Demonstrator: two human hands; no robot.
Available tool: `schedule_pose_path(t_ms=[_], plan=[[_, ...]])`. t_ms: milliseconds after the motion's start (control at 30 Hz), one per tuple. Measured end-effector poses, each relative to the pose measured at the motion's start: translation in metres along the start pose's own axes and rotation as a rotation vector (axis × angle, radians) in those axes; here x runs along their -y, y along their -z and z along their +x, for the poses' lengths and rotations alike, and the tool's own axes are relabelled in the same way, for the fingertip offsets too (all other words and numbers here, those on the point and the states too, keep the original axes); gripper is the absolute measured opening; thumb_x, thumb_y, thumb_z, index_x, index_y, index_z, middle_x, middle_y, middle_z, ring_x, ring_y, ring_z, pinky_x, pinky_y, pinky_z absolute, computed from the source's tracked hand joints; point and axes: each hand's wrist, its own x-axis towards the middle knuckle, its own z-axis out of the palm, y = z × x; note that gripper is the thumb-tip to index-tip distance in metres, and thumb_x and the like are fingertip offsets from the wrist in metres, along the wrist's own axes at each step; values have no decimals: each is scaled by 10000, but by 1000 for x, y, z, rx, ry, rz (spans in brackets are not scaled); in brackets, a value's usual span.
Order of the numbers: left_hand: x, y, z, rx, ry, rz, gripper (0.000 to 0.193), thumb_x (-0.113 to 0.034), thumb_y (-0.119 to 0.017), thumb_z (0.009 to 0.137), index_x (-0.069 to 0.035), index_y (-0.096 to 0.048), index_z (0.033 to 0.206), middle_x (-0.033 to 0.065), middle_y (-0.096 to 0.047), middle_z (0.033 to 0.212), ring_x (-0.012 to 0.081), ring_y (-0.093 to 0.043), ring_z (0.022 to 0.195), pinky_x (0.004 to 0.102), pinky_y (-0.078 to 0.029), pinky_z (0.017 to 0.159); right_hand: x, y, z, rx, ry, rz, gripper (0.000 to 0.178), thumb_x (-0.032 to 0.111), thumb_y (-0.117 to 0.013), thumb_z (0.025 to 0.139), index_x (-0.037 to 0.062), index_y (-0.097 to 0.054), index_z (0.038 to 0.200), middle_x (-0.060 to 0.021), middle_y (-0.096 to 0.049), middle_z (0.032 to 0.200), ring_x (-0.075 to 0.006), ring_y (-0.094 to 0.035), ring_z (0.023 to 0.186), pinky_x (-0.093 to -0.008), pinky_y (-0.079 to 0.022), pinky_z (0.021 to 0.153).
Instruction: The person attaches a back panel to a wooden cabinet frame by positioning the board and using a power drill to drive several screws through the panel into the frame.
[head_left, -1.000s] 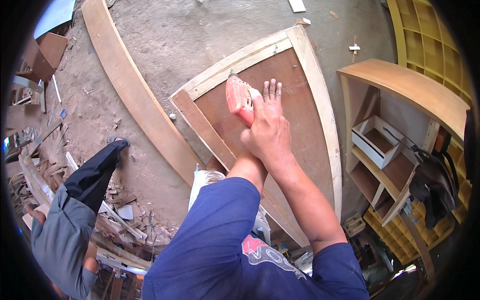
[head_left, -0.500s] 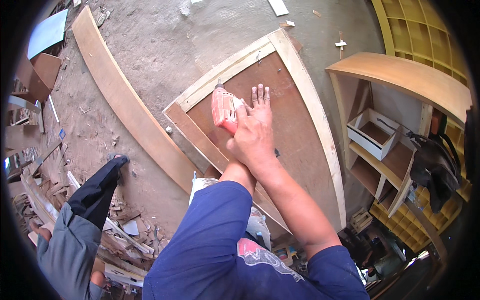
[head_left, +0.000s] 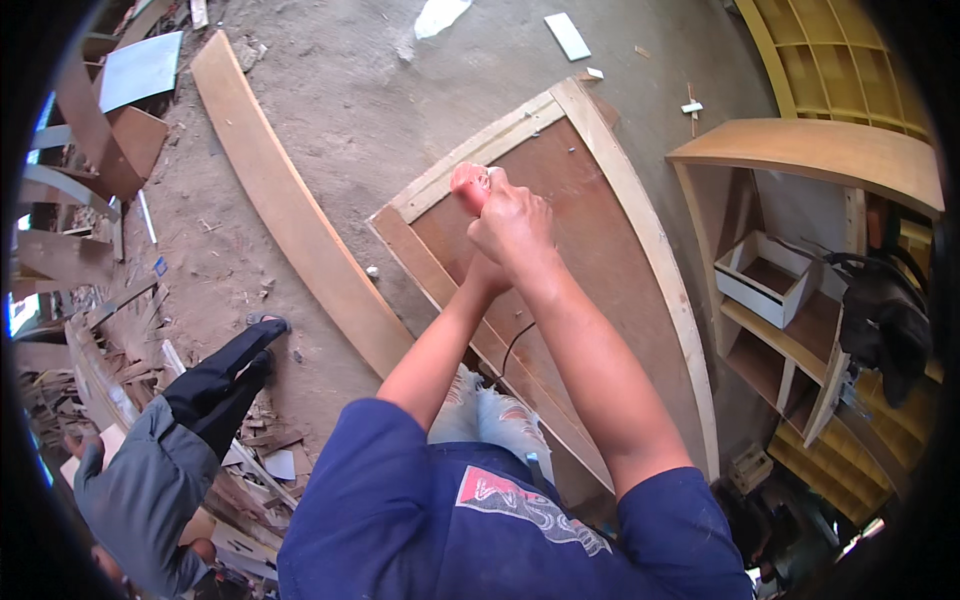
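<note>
A red power drill (head_left: 468,187) is gripped by my right hand (head_left: 517,222) over the far left part of a curved, wood-framed panel (head_left: 590,270). Only the drill's rounded red body shows; its tip is out of sight. Close under my right wrist is my left hand (head_left: 488,272), its fingers hidden behind the right hand and forearm. A dark cord (head_left: 508,352) curves across the panel's near edge. Pale strips (head_left: 622,190) edge the brown sheet, and a few small bits lie near its far corner.
Left of the panel lies a long curved board (head_left: 290,230). A wooden cabinet (head_left: 800,140) with a white drawer box (head_left: 765,280) and a black bag (head_left: 885,330) stands right. Yellow gridded panels (head_left: 840,60) stand behind. Another person (head_left: 170,450) is at lower left, beside scrap wood (head_left: 270,425).
My left hand has drawn back from lying flat on the panel to beneath my right wrist. The drill has tilted, hiding its tip. The view has shifted, and the cord now shows.
</note>
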Motion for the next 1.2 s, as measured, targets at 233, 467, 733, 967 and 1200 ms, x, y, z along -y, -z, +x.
schedule_pose_path(t_ms=[233,467,733,967,1200], plan=[[-61,88,-121,-192,407,-303,535,-272,-723,1016,12,-580,1447,191,-638,1448,295,-615,1350,433,-461,1151,-9,-10,-22,25,-29,-71,450,116,-673,794,36,-542,1218,-293,-750,941,-485,-741,925,-574,-589,851],[-109,147,-39,-453,37,-264,508,-314,-813,923,5,-699,1302,247,-635,1444,365,-622,1343,441,-460,1162,-4,-59,-50,62,-106,21,615,346,-683,911,59,-484,1416,-274,-757,1020,-459,-745,970,-553,-591,863],[-101,160,41,-165,-133,-18,183,-214,-733,861,-56,-813,905,121,-798,1101,318,-683,1229,485,-396,1146,14,-42,-30,-49,-442,314,561,435,-691,949,132,-573,1406,-237,-699,1300,-453,-677,1175,-537,-552,949],[-84,181,77,0,-225,-264,117,-188,-710,795,-80,-714,749,60,-676,784,272,-640,924,569,-339,1168,41,-39,-11,-99,-535,433,382,223,-724,937,66,-663,1279,-187,-725,1250,-339,-719,1137,-443,-559,912],[-78,187,69,216,-339,-191,139,-219,-717,759,-87,-683,730,63,-629,772,282,-628,927,596,-326,1196,51,-84,-30,-332,-513,510,450,141,-751,890,24,-609,1301,-161,-676,1273,-314,-678,1163,-439,-537,940]])
